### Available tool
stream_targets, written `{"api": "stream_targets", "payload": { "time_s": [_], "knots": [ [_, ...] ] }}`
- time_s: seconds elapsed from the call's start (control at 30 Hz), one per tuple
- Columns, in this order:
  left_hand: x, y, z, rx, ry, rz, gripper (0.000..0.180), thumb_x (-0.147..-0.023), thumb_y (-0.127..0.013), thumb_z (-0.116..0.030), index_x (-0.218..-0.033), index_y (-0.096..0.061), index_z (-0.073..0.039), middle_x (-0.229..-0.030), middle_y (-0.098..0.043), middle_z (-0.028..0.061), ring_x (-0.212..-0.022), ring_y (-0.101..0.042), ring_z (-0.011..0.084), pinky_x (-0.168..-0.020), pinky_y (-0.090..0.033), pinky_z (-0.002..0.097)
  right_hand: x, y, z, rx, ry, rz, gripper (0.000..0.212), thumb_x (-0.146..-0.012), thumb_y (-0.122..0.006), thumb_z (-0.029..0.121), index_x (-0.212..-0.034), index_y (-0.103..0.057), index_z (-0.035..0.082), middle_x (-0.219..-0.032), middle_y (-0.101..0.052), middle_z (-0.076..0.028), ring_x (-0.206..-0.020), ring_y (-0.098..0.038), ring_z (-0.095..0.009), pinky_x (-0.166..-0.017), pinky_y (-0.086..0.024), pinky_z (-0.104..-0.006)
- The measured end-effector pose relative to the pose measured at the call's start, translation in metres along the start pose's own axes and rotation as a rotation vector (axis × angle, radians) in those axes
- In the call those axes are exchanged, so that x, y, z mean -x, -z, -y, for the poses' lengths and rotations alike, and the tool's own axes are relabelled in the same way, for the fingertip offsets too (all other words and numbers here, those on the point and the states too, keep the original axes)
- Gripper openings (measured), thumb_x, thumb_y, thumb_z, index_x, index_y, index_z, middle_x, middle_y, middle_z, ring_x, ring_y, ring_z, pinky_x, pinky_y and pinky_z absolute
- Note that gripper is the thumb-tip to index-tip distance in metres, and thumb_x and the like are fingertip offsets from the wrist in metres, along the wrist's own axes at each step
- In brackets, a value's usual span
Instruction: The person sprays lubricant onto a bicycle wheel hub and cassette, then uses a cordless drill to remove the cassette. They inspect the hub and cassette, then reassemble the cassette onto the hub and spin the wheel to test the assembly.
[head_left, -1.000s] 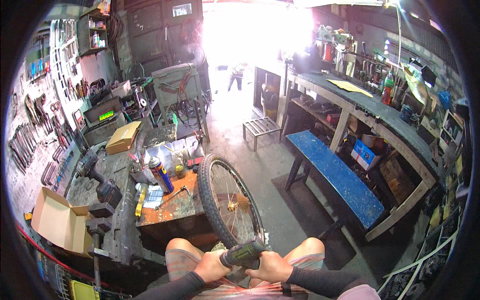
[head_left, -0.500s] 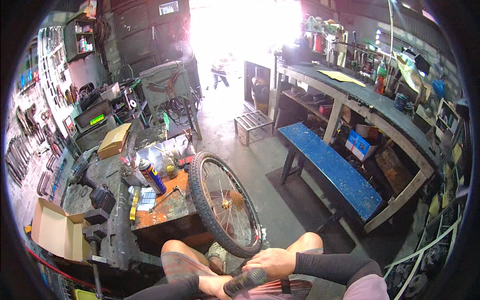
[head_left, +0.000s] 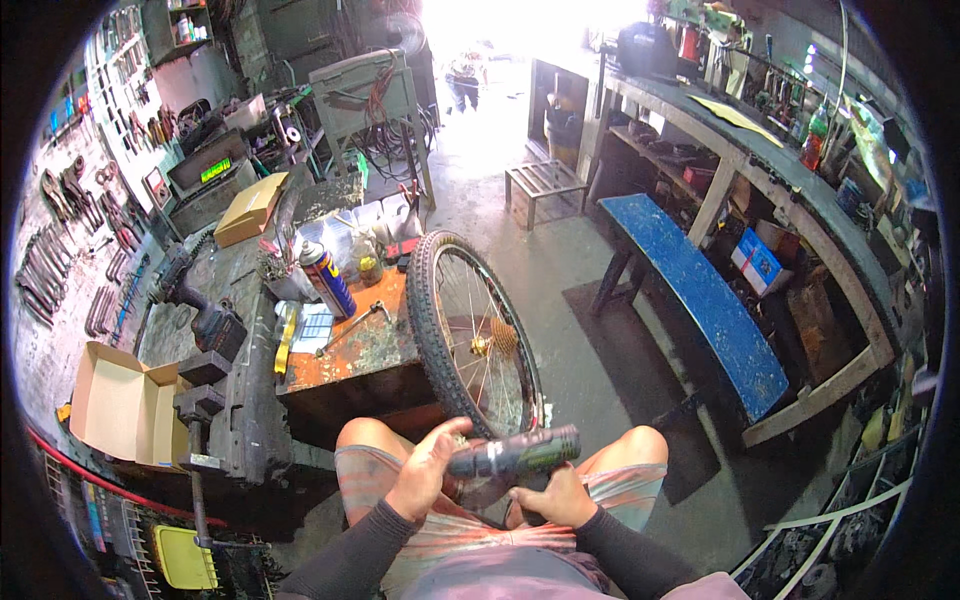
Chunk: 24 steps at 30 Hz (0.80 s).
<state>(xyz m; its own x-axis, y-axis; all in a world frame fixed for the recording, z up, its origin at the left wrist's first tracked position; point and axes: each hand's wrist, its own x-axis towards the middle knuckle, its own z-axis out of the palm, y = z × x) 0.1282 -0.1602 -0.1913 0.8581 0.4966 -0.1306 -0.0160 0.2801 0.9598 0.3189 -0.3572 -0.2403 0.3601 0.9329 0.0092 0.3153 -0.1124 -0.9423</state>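
Black and green, the drill-like tool (head_left: 520,450) is held on the near side of the bicycle wheel (head_left: 481,346), grasped by the right hand (head_left: 560,497); whether the left hand (head_left: 424,474) is clenched cannot be told. Steadiness is best kept, clear of the wheel.

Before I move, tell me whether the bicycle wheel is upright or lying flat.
Upright: the bicycle wheel stands on edge, its top rising beside the orange tabletop.
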Motion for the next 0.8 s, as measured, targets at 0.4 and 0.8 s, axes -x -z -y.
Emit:
{"api": "stream_targets", "payload": {
  "time_s": [0.4,0.8],
  "knots": [
    [0.001,-0.03,-0.008,-0.339,-0.177,-0.228,0.073,-0.09,-0.098,-0.013,-0.152,-0.064,0.004,-0.135,-0.081,0.0187,-0.125,-0.074,0.0178,-0.112,-0.058,0.0384,0.012,-0.013,-0.009,-1.363,-0.61,0.447,0.042,-0.102,-0.082,0.026,-0.131,-0.066,0.0,-0.104,-0.076,-0.012,-0.086,-0.076,-0.023,-0.078,-0.067,-0.0378],
    [-0.002,-0.022,0.01,-0.247,-0.475,0.147,0.074,-0.1,-0.084,0.0,-0.167,-0.052,0.0,-0.15,-0.074,0.0187,-0.137,-0.071,0.0256,-0.119,-0.055,0.0416,0.015,-0.023,-0.034,-1.556,-0.444,0.588,0.062,-0.095,-0.085,0.03,-0.145,-0.059,0.003,-0.106,-0.07,-0.013,-0.089,-0.074,-0.027,-0.073,-0.063,-0.0379]
  ]
}}
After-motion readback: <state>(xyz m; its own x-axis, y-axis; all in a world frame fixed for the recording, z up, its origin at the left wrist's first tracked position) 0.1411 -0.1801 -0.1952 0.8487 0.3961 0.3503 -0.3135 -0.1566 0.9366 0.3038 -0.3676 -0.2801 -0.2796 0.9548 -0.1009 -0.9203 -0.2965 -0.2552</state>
